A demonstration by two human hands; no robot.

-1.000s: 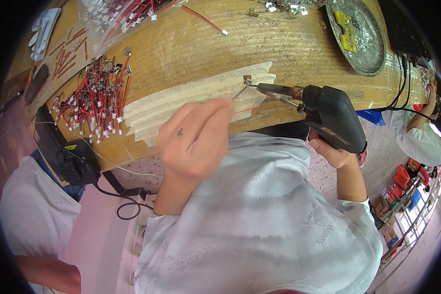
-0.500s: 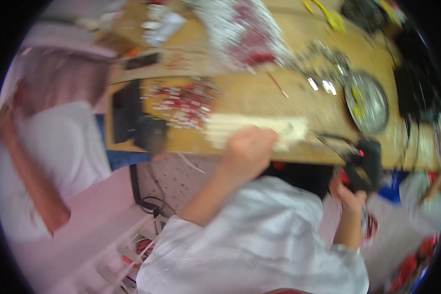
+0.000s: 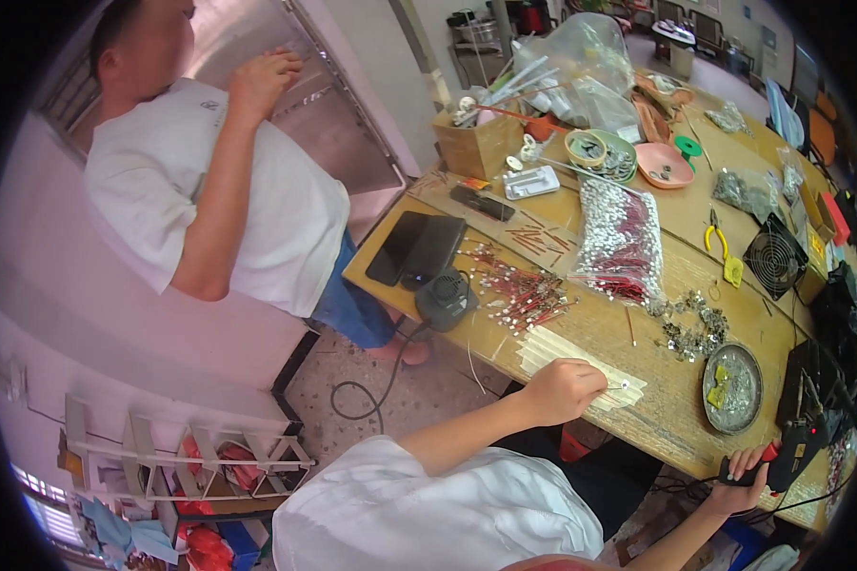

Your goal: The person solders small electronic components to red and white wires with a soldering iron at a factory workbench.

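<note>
My left hand (image 3: pixel 564 392) is over a cream ridged strip (image 3: pixel 543 350) near the table's front edge, thumb and fingers pinched together. From the fingertips juts a thin piece with a small white tip (image 3: pixel 626 385); its other end is hidden in the fingers. At the right, beside the table edge, my right hand (image 3: pixel 741 485) is wrapped round a black gun-shaped tool (image 3: pixel 798 447) with a red part and a lit red dot. Beyond the strip lies a heap of short red wires with white ends (image 3: pixel 524 290). A round metal dish (image 3: pixel 758 404) holds yellow pieces.
A plastic bag of red and white pieces (image 3: pixel 621 238) lies mid-table, near loose metal parts (image 3: pixel 693 325). Yellow-handled pliers (image 3: pixel 716 235) and a black fan (image 3: pixel 774 257) are farther right. A small black device (image 3: pixel 446 300) sits at the left corner. Another person (image 3: pixel 238 200) stands left.
My view has swung, bringing more of the table's far side into sight. My left hand stays at the cream strip, and my right hand still grips the black tool. The other person's arm is raised.
</note>
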